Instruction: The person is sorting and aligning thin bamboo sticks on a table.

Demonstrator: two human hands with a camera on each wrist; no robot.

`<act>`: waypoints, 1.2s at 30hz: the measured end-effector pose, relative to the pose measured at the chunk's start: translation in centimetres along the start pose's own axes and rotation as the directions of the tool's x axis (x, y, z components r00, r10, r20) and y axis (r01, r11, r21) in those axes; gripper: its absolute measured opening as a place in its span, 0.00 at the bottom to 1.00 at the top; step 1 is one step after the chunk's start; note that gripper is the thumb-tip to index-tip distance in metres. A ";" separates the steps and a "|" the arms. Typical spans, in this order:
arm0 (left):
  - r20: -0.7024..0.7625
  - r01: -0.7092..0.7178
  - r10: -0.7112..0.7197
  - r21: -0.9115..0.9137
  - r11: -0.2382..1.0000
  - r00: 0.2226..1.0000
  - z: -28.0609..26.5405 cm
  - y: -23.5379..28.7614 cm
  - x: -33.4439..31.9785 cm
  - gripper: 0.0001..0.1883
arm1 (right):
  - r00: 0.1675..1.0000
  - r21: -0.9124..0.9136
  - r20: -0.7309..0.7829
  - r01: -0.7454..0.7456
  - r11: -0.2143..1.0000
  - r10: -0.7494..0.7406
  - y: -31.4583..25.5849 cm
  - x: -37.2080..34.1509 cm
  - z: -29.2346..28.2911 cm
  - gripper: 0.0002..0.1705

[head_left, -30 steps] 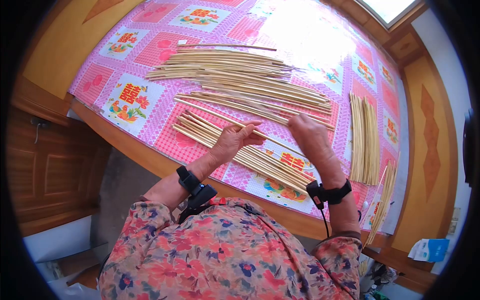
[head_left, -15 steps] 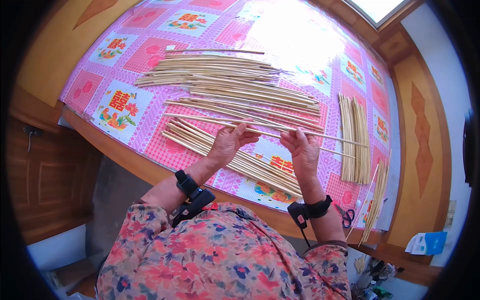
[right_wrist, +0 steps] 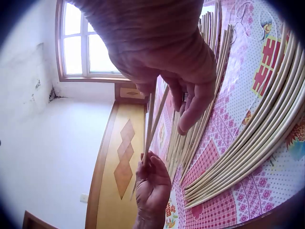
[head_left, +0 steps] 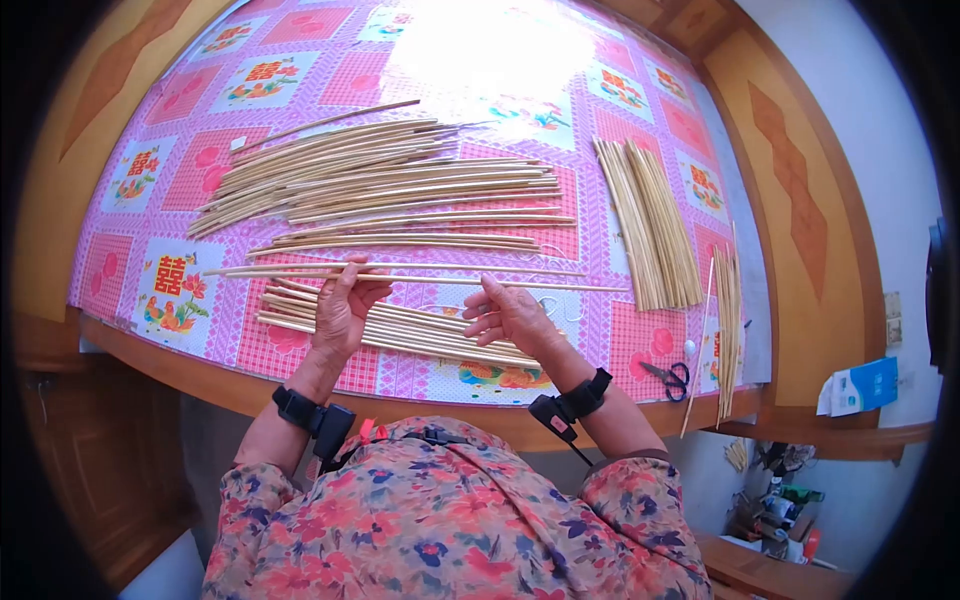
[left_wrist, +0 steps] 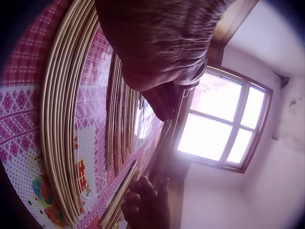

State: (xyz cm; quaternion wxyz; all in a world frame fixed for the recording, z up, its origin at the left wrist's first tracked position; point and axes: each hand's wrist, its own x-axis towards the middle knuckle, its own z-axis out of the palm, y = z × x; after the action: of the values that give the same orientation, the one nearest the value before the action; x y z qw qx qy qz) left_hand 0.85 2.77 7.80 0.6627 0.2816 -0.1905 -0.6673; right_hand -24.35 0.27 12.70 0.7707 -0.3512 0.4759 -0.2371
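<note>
Two thin pale sticks (head_left: 420, 277) are pinched between the thumb and fingers of my left hand (head_left: 345, 312), stretching to the right in the head view. They lie close together at the left hand and spread apart toward the right. My right hand (head_left: 512, 318) is beside their right part, its fingers spread loosely and its thumb tip right at the lower stick. In the right wrist view the sticks run from the left hand (right_wrist: 152, 188) up behind the right thumb. Below both hands lies a row of similar sticks (head_left: 440, 338) on the patterned tablecloth (head_left: 250, 335).
Further rows of sticks (head_left: 400, 190) lie beyond the hands. Upright bundles (head_left: 650, 225) and a smaller bunch (head_left: 729, 330) are at the right. Scissors (head_left: 668, 380) rest near the table's front edge, with white string (head_left: 545, 262) behind the right hand.
The right hand came down to the sticks, held one side of them half a second ago, and now has loosened its fingers. A second stick shows in the left hand. The head view has turned.
</note>
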 end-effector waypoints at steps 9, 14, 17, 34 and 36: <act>0.009 0.088 -0.088 -0.036 0.995 0.996 -0.3 -0.8 -1.0 0.13 | 0.918 0.432 -0.336 0.349 0.832 -0.210 3.2 0.5 -2.1 0.17; 0.003 0.117 -0.117 -0.038 0.992 0.993 -0.9 -1.2 -0.9 0.13 | 0.922 0.479 -0.355 0.321 0.817 -0.154 2.8 0.0 -2.2 0.16; -0.030 0.110 -0.111 -0.021 0.994 0.993 -1.6 -1.5 -0.8 0.13 | 0.894 0.493 -0.329 0.436 0.753 -0.303 3.1 0.5 -2.6 0.14; -0.137 0.199 -0.202 -0.032 0.979 0.970 -1.4 -2.0 -1.1 0.12 | 0.842 0.446 -0.407 0.522 0.727 -0.355 5.2 1.4 -2.8 0.11; -0.101 0.184 -0.185 -0.017 0.983 0.977 -1.0 -2.1 -1.0 0.11 | 0.838 0.504 -0.461 0.518 0.691 -0.292 5.8 1.3 -3.2 0.11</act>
State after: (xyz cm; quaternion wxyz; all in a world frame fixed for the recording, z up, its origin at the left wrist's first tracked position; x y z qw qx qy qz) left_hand -0.21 3.99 5.89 0.6077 0.3296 -0.1268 -0.7113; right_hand -26.47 2.11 6.53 0.6724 -0.1335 0.4095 -0.6020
